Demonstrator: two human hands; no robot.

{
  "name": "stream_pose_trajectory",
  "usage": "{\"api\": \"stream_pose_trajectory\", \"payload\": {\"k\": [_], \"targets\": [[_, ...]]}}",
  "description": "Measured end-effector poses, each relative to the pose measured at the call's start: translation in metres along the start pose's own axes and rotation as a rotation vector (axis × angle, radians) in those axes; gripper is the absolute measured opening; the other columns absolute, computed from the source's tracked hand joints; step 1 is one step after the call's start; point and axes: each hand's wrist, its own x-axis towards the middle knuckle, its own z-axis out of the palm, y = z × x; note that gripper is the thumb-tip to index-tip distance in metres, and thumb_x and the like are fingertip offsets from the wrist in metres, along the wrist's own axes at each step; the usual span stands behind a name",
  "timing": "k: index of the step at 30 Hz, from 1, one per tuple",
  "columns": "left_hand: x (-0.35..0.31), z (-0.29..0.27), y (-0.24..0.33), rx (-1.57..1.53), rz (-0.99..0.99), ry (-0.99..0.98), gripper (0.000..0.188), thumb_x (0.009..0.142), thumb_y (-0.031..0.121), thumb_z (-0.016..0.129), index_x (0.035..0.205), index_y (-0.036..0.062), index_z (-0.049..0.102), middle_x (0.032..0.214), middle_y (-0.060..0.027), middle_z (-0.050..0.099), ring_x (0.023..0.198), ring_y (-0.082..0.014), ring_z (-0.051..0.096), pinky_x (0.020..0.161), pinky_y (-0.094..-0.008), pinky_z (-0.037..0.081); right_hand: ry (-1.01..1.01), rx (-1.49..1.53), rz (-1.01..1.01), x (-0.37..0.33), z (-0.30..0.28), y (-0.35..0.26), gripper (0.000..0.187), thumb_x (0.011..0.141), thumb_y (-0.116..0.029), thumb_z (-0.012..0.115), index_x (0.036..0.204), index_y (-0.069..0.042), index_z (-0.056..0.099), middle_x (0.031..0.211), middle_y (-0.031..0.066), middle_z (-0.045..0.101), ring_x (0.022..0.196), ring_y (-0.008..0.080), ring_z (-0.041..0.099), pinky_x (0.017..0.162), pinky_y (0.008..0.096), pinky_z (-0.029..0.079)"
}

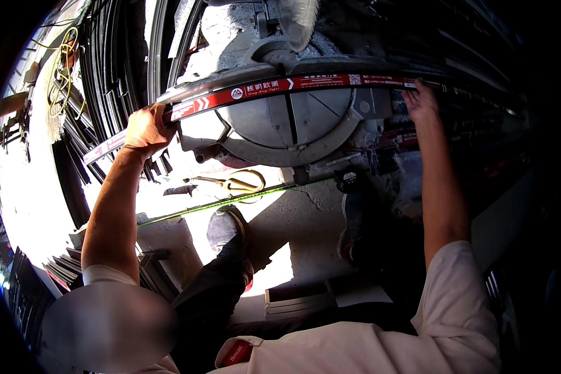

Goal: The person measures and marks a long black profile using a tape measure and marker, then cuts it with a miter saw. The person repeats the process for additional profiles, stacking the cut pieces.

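In the head view, the long dark profile strip (293,84) with its red-and-white tape lies across the round saw table (280,124). The left hand (144,129) is wrapped around it left of the table, and the right hand (421,103) presses on it just past the table's right edge; whether those fingers close around it I cannot tell. The strip overhangs far on both sides, so uneven pressure could tilt or slide it off the table; the shoe (225,227) stands below the table, near loose scissors (237,182).
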Motion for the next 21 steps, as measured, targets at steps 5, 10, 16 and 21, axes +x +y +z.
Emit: {"api": "stream_pose_trajectory", "payload": {"k": [5,10,16,21], "targets": [[-0.005,-0.005,-0.008,-0.070,0.103,0.011,0.045,0.080,0.038,0.076,0.102,0.0017,0.061,0.089,-0.0199,0.070,0.085,-0.0406,0.071,0.079,-0.0483,0.057,0.008,0.000,0.004,0.000,0.000,0.000,0.055,0.096,-0.017,0.080,0.144,-0.008,0.055,0.153,0.0213,0.043,0.139,0.0354,0.049,0.113,0.0457,0.052],[-0.006,-0.007,-0.012,-0.159,0.218,0.079,0.051,0.088,0.050,0.069,0.098,0.0010,0.060,0.083,-0.0200,0.067,0.080,-0.0404,0.070,0.076,-0.0482,0.056,0.024,0.001,0.012,0.001,-0.001,0.000,0.058,0.094,-0.017,0.082,0.145,-0.007,0.055,0.154,0.0215,0.040,0.139,0.0352,0.048,0.114,0.0459,0.052],[-0.005,-0.015,0.003,-0.149,0.142,0.085,0.069,0.098,0.068,0.057,0.086,0.0005,0.063,0.081,-0.0197,0.066,0.077,-0.0394,0.069,0.072,-0.0472,0.054,0.027,-0.007,0.005,-0.002,0.001,-0.002,0.057,0.094,-0.017,0.081,0.144,-0.007,0.056,0.153,0.0211,0.042,0.138,0.0345,0.049,0.112,0.0454,0.053],[-0.001,-0.010,-0.002,-0.145,0.110,0.068,0.080,0.095,0.078,0.054,0.080,-0.0001,0.064,0.078,-0.0191,0.065,0.076,-0.0388,0.067,0.071,-0.0462,0.053,0.044,0.003,0.004,-0.004,0.002,-0.004,0.053,0.094,-0.015,0.081,0.141,-0.006,0.058,0.150,0.0208,0.046,0.137,0.0344,0.050,0.112,0.0453,0.053]]}}
